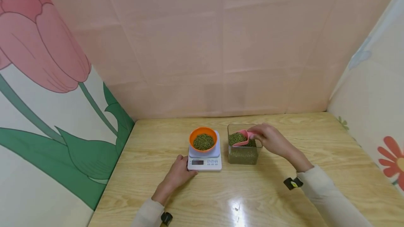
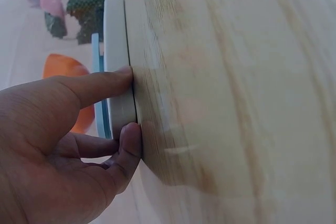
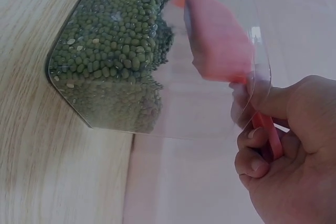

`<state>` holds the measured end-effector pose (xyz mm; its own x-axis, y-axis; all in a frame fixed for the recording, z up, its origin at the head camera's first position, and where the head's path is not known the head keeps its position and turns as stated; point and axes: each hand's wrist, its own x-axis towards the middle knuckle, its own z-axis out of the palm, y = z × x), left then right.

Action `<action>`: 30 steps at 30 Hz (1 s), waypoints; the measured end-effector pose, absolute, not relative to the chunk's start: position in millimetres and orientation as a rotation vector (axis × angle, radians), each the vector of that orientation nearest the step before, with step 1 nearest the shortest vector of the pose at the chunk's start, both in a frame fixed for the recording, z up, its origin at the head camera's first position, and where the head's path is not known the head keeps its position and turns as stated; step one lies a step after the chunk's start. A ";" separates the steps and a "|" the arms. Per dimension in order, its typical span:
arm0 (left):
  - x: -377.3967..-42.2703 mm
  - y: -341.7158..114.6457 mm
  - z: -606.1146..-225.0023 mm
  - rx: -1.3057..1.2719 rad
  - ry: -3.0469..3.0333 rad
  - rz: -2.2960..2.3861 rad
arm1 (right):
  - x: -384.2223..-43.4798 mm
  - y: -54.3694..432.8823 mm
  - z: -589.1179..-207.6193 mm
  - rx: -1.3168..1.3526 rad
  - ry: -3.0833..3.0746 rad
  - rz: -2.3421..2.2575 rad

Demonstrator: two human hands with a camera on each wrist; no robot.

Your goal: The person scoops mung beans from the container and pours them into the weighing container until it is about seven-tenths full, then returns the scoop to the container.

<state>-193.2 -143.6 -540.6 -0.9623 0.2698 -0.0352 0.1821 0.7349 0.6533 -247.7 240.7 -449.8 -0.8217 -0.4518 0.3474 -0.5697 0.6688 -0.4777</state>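
My right hand (image 1: 273, 139) grips the handle of a pink scoop (image 3: 223, 40), its fingers curled round it. The scoop is inside the upper part of a clear square container (image 1: 243, 158), above green mung beans (image 3: 115, 30). How full the scoop is cannot be made out clearly. My left hand (image 1: 179, 173) holds the front left corner of a white kitchen scale (image 1: 205, 166), thumb and fingers on its edges in the left wrist view. On the scale's platform stands an orange bowl (image 1: 193, 142) with mung beans (image 1: 203, 142) in it.
The container stands just right of the scale on a wood-grain table (image 1: 157, 139). A pink wall covering (image 1: 221, 62) rises behind the table. Flower-printed panels border it at left and right.
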 end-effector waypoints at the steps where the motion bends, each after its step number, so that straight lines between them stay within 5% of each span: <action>1: -193.3 -143.5 -540.6 0.372 2.808 1.036 | -247.7 241.2 -449.9 0.821 -2.690 0.878; 30: -191.9 -144.2 -542.1 0.405 2.815 1.041 | -242.9 247.9 -446.9 0.733 -2.711 0.919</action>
<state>-191.9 -144.2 -542.1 -0.9580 0.2866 -0.0127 0.2094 0.7287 0.6520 -242.9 247.9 -446.9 -0.8607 -0.3933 0.3233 -0.5089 0.6862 -0.5198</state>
